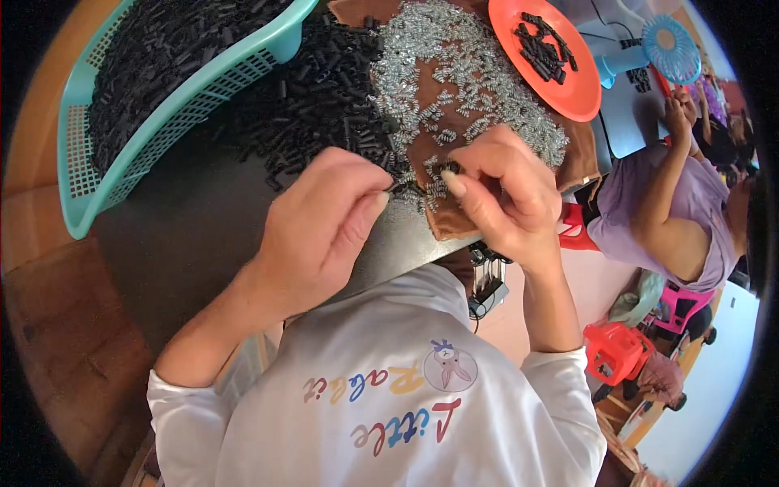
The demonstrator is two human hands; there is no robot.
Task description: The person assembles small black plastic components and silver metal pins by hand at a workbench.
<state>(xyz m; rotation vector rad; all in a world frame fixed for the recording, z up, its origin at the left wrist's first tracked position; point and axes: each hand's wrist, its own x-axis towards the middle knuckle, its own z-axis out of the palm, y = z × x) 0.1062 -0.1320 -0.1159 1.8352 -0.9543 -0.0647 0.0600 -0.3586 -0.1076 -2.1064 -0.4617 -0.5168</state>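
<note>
My left hand (324, 219) is closed in a pinch over the table's near edge. Its fingertips touch the border between the black pieces and the springs, and what they hold is too small to make out. Beside it, my right hand (513, 191) pinches a small black piece (451, 168) between thumb and forefinger. Past both hands, many small silver coil springs (422, 40) lie spread on a brown cloth (449, 226). To their left spreads a heap of short black plastic pieces (324, 114).
A teal plastic basket (195, 92) full of black pieces stands at the far left. An orange plate (580, 96) with some black pieces lies at the far right, near a blue fan (671, 49). Other people sit to the right, one in a purple shirt (657, 219); a red stool (617, 353) stands there.
</note>
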